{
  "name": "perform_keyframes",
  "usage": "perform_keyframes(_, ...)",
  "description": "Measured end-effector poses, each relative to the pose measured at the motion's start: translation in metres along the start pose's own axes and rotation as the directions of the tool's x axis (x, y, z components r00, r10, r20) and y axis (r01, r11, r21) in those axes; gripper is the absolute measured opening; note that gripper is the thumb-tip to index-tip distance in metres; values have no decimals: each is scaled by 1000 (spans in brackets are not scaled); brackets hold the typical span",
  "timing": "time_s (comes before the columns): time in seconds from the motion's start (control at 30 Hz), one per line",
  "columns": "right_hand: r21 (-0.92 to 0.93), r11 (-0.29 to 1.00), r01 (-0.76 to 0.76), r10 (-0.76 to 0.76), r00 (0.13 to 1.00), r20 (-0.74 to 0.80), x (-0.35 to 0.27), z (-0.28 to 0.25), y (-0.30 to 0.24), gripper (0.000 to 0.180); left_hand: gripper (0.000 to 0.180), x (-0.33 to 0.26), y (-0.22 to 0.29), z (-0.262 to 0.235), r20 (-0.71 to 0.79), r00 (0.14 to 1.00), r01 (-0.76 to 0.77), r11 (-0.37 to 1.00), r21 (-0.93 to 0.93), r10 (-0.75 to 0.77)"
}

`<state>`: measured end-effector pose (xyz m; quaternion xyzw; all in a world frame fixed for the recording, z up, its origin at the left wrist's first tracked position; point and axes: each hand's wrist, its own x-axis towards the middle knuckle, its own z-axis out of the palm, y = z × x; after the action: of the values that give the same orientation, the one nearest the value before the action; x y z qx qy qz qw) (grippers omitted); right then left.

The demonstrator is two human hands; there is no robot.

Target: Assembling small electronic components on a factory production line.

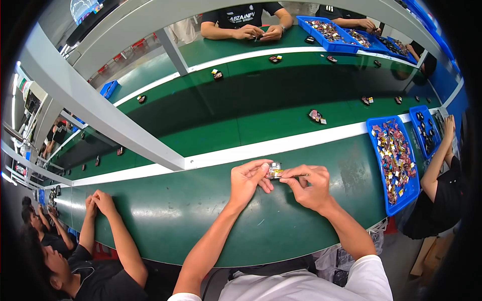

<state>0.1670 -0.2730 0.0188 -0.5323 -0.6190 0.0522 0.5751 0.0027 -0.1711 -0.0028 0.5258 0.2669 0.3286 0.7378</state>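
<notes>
Head cam: sml part looks silvery + yellow.

From the person's head, the wide camera looks down at the near left hand and right hand, across the table.

left-hand grip holds small part over green counter; right-hand grip holds slender tool just beside it. blue tray of assorted pieces at right; units spaced along far belt.
</notes>
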Motion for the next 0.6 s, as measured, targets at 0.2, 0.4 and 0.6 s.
perform_keyframes(0.2, -55, 996, 63, -63, 998, 7, 0, -3, 1, 15, 28, 1, 1, 0, 49, 999, 0, 1000, 10, 0)
perform_keyframes(0.4, -125, 974, 189, -191, 982, -6, 0, 2, 5, 18, 26, 4, 1, 4, -21, 1000, 2, 998, 61, 0)
perform_keyframes(0.6, -162, 965, 207, -210, 978, -4, -8, 5, 3, 17, 25, 0, -7, 6, -71, 997, 19, 998, 67, -15)
